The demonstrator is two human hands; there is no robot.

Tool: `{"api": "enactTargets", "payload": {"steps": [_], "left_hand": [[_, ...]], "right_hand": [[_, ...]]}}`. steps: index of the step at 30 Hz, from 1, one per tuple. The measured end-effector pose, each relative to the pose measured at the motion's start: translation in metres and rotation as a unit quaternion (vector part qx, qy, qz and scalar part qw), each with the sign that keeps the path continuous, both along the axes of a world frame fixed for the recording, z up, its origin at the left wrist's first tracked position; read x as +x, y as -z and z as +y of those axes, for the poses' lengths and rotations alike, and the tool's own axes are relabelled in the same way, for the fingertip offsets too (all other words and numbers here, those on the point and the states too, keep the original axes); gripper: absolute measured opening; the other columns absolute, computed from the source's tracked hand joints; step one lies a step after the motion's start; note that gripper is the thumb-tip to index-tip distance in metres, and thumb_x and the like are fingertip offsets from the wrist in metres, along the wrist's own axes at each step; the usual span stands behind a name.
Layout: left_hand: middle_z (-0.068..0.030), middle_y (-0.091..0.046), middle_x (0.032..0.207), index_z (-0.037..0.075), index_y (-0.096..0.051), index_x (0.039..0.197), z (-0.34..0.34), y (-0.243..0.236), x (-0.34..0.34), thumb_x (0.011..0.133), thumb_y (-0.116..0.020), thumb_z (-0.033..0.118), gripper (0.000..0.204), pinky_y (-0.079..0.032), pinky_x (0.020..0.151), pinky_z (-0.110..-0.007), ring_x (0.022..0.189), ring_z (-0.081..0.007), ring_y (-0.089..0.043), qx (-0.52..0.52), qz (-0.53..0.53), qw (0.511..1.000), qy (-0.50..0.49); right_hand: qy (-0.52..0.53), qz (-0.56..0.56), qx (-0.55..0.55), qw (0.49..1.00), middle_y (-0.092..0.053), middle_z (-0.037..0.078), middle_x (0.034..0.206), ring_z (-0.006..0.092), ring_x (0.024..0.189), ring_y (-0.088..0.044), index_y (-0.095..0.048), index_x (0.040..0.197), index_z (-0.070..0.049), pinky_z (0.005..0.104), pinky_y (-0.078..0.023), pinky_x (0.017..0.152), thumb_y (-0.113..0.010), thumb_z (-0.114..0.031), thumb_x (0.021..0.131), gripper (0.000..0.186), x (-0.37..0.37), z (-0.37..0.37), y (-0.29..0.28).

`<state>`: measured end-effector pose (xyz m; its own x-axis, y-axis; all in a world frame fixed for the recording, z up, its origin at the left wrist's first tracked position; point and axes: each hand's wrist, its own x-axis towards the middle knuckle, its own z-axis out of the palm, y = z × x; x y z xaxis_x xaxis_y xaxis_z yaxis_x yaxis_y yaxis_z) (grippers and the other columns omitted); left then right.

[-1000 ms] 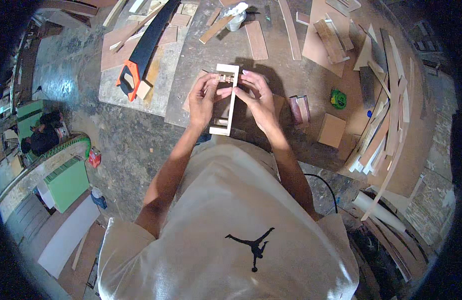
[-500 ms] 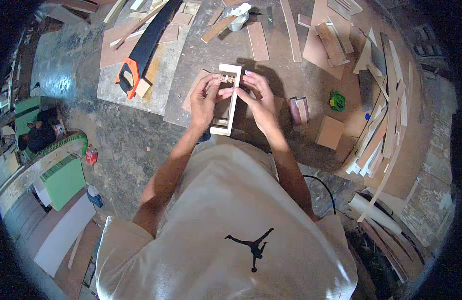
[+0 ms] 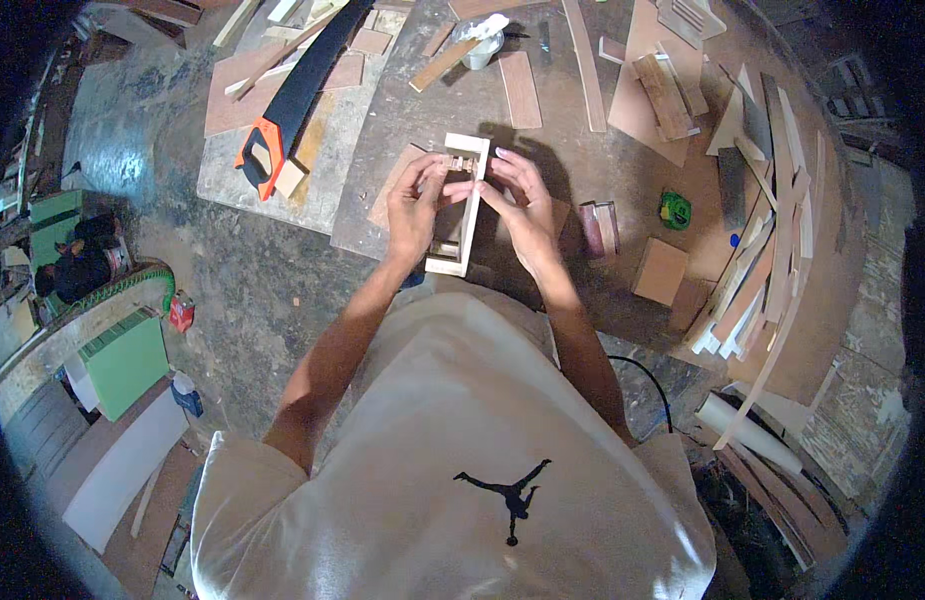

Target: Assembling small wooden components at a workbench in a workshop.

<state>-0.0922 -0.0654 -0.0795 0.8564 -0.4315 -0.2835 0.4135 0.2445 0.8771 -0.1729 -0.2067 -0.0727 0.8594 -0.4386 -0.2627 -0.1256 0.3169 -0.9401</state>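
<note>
Between my hands, at the table's near edge, is a small pale wooden frame (image 3: 472,228) with a long side and short end pieces. Near its far end sits a small turned wooden piece (image 3: 462,164). My left hand (image 3: 418,205) has its fingers closed at the left end of that turned piece, with some fingertips reaching into the frame. My right hand (image 3: 522,200) grips the frame's long side from the right, thumb against it and fingers curled behind. A flat wood offcut (image 3: 393,187) lies beside my left hand, partly covered by it.
A handsaw (image 3: 265,150) with an orange and black handle lies to the left. Beyond are a white tub (image 3: 480,52) and wood strips. At right are a sanding block (image 3: 599,228), a green tape measure (image 3: 674,209), a square wood piece (image 3: 660,270) and piled strips (image 3: 772,240).
The whole view has shifted slightly, and the frame appears a little lower and to the right. Both hands keep nearly the same hold on the frame and turned piece.
</note>
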Motion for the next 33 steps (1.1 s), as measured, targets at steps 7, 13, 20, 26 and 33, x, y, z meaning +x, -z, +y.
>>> {"api": "enactTargets", "payload": {"steps": [7,13,20,26,33], "left_hand": [[-0.0142,-0.062,0.112,-0.002,-0.052,0.123,0.003,0.002,0.0,0.102,-0.05,0.008,0.024,-0.061,0.082,-0.035,0.094,-0.0286,-0.07,-0.023,-0.003,1.0,0.007],[-0.0139,-0.062,0.112,-0.001,-0.051,0.124,0.005,0.003,0.003,0.102,-0.051,0.01,0.025,-0.061,0.081,-0.035,0.096,-0.0284,-0.07,-0.046,-0.002,0.999,0.008],[-0.0132,-0.063,0.116,0.004,-0.049,0.128,0.013,0.007,0.012,0.102,-0.051,0.013,0.027,-0.057,0.086,-0.035,0.097,-0.0236,-0.069,0.004,-0.002,1.0,-0.004],[-0.0107,-0.066,0.111,0.008,-0.052,0.126,0.022,0.0,0.019,0.102,-0.053,0.014,0.025,-0.056,0.083,-0.032,0.092,-0.0175,-0.066,-0.018,0.021,0.999,-0.043],[-0.0071,-0.066,0.108,0.008,-0.053,0.124,0.033,-0.018,0.025,0.102,-0.054,0.016,0.024,-0.054,0.081,-0.028,0.09,-0.0144,-0.065,-0.027,0.059,0.995,-0.073]], "right_hand": [[0.003,-0.005,0.011,1.0,-0.052,0.017,0.131,0.0267,0.123,-0.051,-0.044,0.137,-0.005,0.0384,-0.044,0.105,-0.076,-0.009,0.084,0.062,0.003,0.0,-0.006],[-0.001,-0.003,-0.003,1.0,-0.052,0.015,0.13,0.0247,0.123,-0.052,-0.043,0.137,-0.007,0.0381,-0.045,0.105,-0.074,-0.006,0.085,0.061,0.005,0.001,-0.011],[0.027,-0.007,0.005,1.0,-0.056,0.012,0.125,0.02,0.116,-0.056,-0.045,0.136,-0.006,0.0345,-0.046,0.104,-0.071,-0.005,0.088,0.055,0.011,0.0,-0.014],[0.064,-0.025,-0.046,0.997,-0.059,0.009,0.119,0.0165,0.113,-0.057,-0.052,0.13,-0.005,0.0286,-0.045,0.1,-0.064,-0.02,0.097,0.038,0.028,-0.018,-0.005],[0.054,0.08,-0.107,0.99,-0.056,0.012,0.126,0.0244,0.112,-0.059,-0.051,0.132,-0.007,0.0367,-0.055,0.08,-0.054,-0.041,0.1,0.047,0.044,-0.035,-0.025]]}}
